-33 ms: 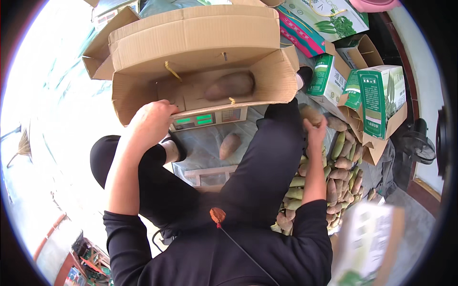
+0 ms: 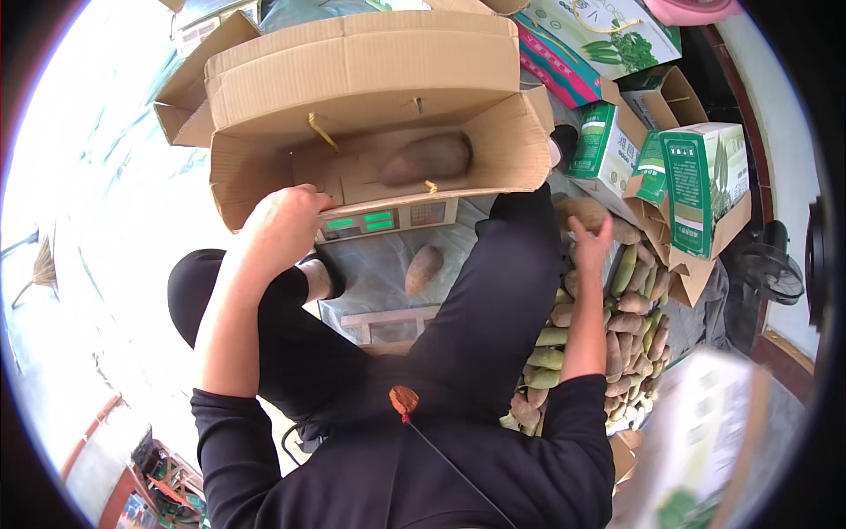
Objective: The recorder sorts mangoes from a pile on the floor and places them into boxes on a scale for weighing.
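Note:
In front of me an open cardboard box [image 2: 361,53] rests on a scale [image 2: 383,220] with lit green displays. One large brown root vegetable [image 2: 427,160] lies inside, near its right end. My left hand [image 2: 280,222] is closed on the box's near edge, at the left of the displays. Beyond my right knee, my right hand [image 2: 594,242] has its thumb and fingers around another brown root vegetable [image 2: 582,212] at the top of a pile [image 2: 627,339] of brown and green roots. Its palm side is partly hidden. A single loose root [image 2: 425,270] lies between my feet.
Green-and-white cartons [image 2: 705,185] stand at the right, beside a black fan [image 2: 770,269]. A blurred white carton [image 2: 696,441] is at the lower right. Another open box [image 2: 189,97] sits behind the box at left. A small wooden frame [image 2: 388,324] lies before me.
My right hand has shifted slightly right at the root, its fingers a little more spread. The blurred carton at lower right has moved right. My left hand has hardly moved.

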`<state>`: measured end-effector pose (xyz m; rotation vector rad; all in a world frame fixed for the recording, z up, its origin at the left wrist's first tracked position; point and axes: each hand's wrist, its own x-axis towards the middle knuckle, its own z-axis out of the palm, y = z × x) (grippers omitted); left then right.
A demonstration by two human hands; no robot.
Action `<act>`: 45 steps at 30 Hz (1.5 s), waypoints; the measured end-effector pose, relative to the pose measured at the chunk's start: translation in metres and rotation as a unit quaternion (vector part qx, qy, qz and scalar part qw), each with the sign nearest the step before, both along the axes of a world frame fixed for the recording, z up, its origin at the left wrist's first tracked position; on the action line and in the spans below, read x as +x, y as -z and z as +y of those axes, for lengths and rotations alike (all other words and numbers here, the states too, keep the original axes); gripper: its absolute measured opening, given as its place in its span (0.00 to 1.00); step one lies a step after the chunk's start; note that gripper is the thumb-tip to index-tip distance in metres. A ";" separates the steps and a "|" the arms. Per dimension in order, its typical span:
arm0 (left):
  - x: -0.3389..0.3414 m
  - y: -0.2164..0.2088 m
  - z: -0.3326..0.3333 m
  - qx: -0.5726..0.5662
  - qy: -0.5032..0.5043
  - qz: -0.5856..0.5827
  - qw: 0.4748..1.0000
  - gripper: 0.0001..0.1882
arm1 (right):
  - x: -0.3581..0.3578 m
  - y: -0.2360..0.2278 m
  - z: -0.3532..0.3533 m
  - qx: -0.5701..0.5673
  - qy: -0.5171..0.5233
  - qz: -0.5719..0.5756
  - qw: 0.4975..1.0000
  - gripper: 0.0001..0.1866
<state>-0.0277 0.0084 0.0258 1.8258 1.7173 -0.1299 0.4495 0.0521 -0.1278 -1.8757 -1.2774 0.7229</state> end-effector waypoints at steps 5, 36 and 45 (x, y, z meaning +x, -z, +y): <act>0.002 0.003 0.000 -0.006 0.032 0.028 0.999 0.15 | -0.057 -0.158 0.026 0.158 -0.114 0.101 0.976 0.34; -0.003 0.016 -0.008 0.067 0.069 0.011 0.995 0.17 | -0.386 -0.109 0.087 -0.100 -0.688 -0.028 0.719 0.23; 0.000 0.000 -0.004 0.032 0.019 -0.015 0.999 0.12 | -0.277 -0.193 0.023 -0.257 -0.729 0.084 0.629 0.11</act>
